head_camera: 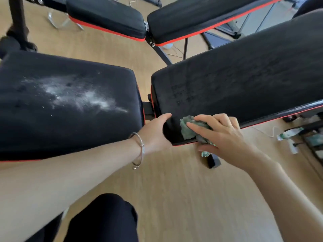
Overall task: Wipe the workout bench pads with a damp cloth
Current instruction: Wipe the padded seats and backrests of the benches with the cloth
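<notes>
A black back pad (244, 79) with red piping slopes up to the right; its surface shows faint damp streaks. My right hand (222, 137) presses a crumpled green cloth (187, 128) against the pad's near lower corner. My left hand (153, 135), with a silver bangle on the wrist, rests on that same corner's left edge, thumb up on the pad. The black seat pad (70, 105) to the left carries a smear of white dust across its middle.
A second bench with two black pads (108, 16) stands behind. Black frame bars run between the benches. A white-green tube and small items (290, 135) lie on the wooden floor at right. My dark-trousered knee (104, 219) is at bottom centre.
</notes>
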